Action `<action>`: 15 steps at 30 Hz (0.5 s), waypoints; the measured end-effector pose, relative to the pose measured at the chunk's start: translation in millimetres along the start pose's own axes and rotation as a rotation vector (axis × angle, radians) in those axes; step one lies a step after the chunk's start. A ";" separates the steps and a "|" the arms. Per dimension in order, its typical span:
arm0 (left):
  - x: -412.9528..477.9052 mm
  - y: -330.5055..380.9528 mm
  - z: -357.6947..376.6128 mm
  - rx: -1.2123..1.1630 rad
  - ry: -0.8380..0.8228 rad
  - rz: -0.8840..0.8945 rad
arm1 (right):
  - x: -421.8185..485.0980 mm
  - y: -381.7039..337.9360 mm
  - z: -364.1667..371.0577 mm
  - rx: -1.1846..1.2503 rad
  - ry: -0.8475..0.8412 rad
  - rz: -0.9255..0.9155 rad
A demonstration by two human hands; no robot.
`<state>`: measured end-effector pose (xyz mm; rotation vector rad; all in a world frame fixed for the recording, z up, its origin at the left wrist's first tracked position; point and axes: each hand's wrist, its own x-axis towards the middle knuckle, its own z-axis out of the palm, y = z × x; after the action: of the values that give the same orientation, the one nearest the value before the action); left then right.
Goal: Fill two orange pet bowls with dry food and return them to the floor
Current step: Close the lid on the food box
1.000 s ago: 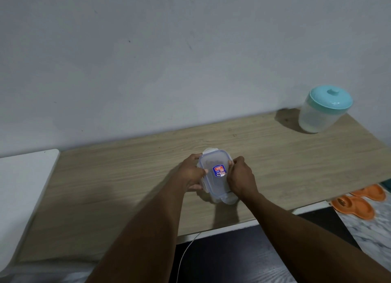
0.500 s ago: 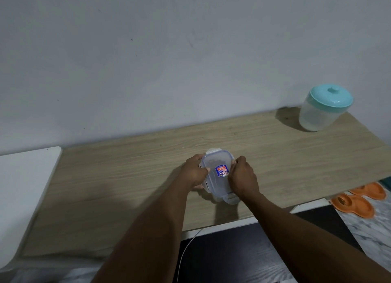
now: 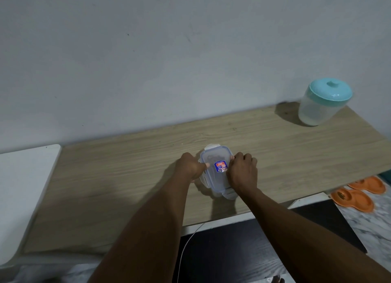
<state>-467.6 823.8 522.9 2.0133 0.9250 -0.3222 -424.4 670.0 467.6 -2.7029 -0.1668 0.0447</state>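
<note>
A small clear food container [image 3: 214, 162] with a blue-rimmed snap lid and a red and blue sticker stands on the wooden table [image 3: 127, 172]. My left hand [image 3: 189, 166] grips its left side, thumb on the lid edge. My right hand [image 3: 243, 172] grips its right side with curled fingers over the clip. Two orange pet bowls lie on the marbled floor at the right: the nearer bowl [image 3: 352, 200] and the farther bowl [image 3: 369, 184], partly hidden by the table edge. The container's contents are hard to make out.
A translucent jar with a teal lid [image 3: 323, 101] stands at the table's back right by the wall. A white surface [image 3: 21, 187] adjoins the table on the left. A white cable [image 3: 186, 246] hangs below the front edge over a dark floor.
Both hands have stayed on the container's sides with only slight shifts of the fingers. The view has drifted a little; the container stays in place.
</note>
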 end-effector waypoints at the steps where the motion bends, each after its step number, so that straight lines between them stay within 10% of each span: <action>1: 2.8 -0.9 0.5 0.010 0.029 -0.021 | 2.0 0.8 1.5 0.027 -0.025 0.001; 9: 20.5 -10.3 22.6 -0.404 0.047 -0.145 | 7.3 2.3 2.9 0.080 -0.067 -0.014; 15: 35.4 -12.0 21.7 -0.238 -0.017 0.023 | 12.8 5.4 -2.2 0.067 -0.104 -0.116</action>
<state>-449.3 827.8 483.9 1.7988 0.8860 -0.2055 -411.0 665.8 467.2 -2.6201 -0.3467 0.1542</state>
